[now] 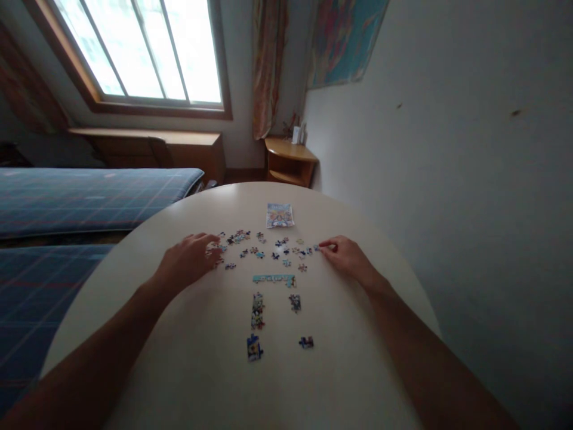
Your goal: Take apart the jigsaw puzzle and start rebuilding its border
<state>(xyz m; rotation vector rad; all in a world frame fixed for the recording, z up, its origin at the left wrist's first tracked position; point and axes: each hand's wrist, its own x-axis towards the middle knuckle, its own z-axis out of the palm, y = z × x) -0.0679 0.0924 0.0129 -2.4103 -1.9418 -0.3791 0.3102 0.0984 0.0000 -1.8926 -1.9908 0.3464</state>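
My left hand (190,257) curves over the left end of a scatter of loose jigsaw pieces (239,237), its fingers apart and pieces showing between fingertips and thumb. At the right end of the scatter, my right hand (347,255) pinches a small puzzle piece (316,247) between thumb and forefinger. Nearer to me lies a joined light-blue strip (273,278) with a corner turned down at its right. Below it are a joined upright strip (257,310), a blue-edged cluster (253,347), a small cluster (295,303) and another small cluster (307,342).
All of this rests on a round white table (201,370). Behind the pieces lies a printed picture packet (280,215). A bed with a plaid cover (89,197) stands to the left, a white wall (425,179) to the right, and a wooden corner shelf (290,149) beyond.
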